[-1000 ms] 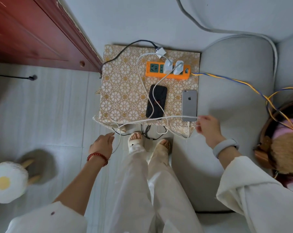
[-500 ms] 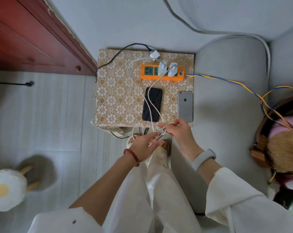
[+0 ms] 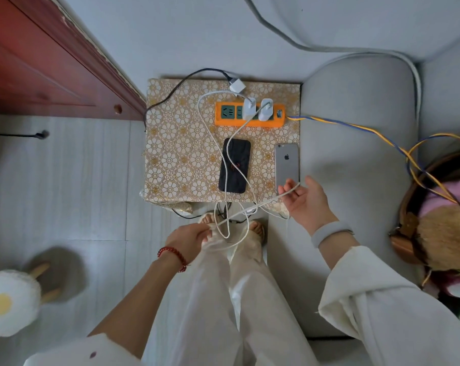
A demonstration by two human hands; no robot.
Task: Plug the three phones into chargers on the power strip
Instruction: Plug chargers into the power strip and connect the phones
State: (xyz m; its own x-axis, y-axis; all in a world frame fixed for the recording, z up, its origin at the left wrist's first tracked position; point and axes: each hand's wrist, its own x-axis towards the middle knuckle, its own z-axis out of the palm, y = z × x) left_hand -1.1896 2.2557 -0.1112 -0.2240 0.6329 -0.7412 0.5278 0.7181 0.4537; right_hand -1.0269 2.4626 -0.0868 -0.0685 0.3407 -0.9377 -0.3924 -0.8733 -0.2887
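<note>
An orange power strip (image 3: 225, 122) lies at the back of a patterned box top (image 3: 178, 154), with two white chargers (image 3: 258, 109) plugged into it. A third white charger (image 3: 236, 85) with a black cable lies loose behind the strip. A black phone (image 3: 238, 178) lies face up in the middle and a grey phone (image 3: 287, 162) face down at the right edge. White cables (image 3: 225, 143) run from the chargers over the black phone and off the front edge. My left hand (image 3: 189, 240) grips a cable loop above my knees. My right hand (image 3: 305, 202) holds a cable across its fingers beside the grey phone.
A grey sofa seat (image 3: 355, 154) lies to the right, with a blue and yellow cord (image 3: 355, 128) running to the strip. A dark red cabinet (image 3: 38, 62) stands at the left. A basket with a plush toy (image 3: 440, 220) sits far right, an egg-shaped stool (image 3: 9, 302) lower left.
My hands have drawn apart from the front of the box. The right hand moved right to the grey phone, the left moved down-left, stretching the white cable between them.
</note>
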